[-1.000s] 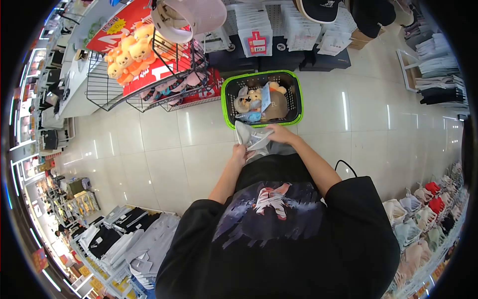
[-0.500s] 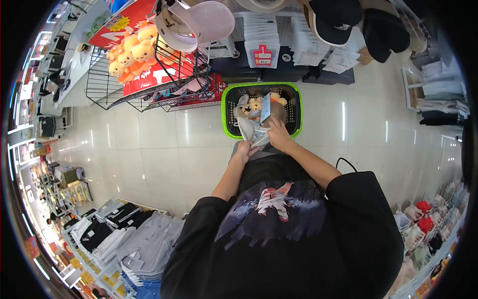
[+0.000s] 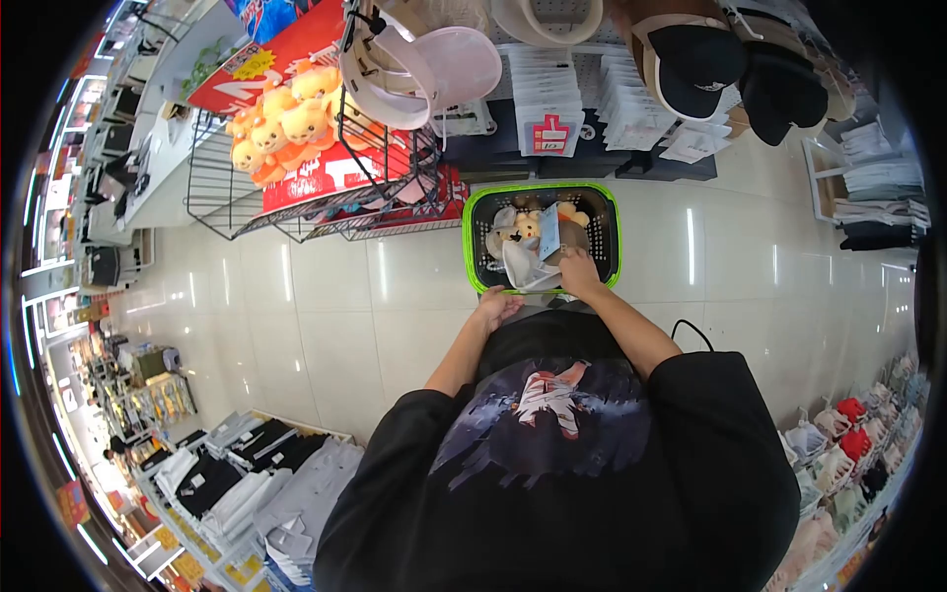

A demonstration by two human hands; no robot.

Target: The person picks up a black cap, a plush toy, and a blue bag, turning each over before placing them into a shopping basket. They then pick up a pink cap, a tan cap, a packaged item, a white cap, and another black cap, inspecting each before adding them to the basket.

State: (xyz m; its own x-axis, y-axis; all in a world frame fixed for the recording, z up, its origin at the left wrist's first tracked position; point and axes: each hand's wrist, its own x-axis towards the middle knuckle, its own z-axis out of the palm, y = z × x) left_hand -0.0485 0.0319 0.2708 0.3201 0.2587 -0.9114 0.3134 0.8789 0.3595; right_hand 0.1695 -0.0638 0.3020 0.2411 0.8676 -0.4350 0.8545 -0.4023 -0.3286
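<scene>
A black shopping basket with a bright green rim (image 3: 469,237) stands on the floor in front of me. Inside, toward the near side, lies a white cap-like item (image 3: 528,268). Behind it are orange plush toys (image 3: 528,227), a light blue card (image 3: 549,234) and a rounded brown item (image 3: 574,237), perhaps a cap. My right hand (image 3: 579,271) reaches into the near right corner, fingers curled between the white and brown items; what they grip is hidden. My left hand (image 3: 500,305) is at the near left rim, fingers apart and holding nothing.
A wire rack with orange plush toys (image 3: 281,128) stands at the upper left, a pink visor (image 3: 454,74) hanging beside it. Packaged goods (image 3: 547,109) and black caps (image 3: 700,69) hang ahead. Folded shirts (image 3: 296,493) lie behind left; tiled floor (image 3: 335,326) surrounds the basket.
The white item has left my left hand and now lies in the basket. My left hand has opened at the rim. The whole view has shifted slightly, moving the scene right and down.
</scene>
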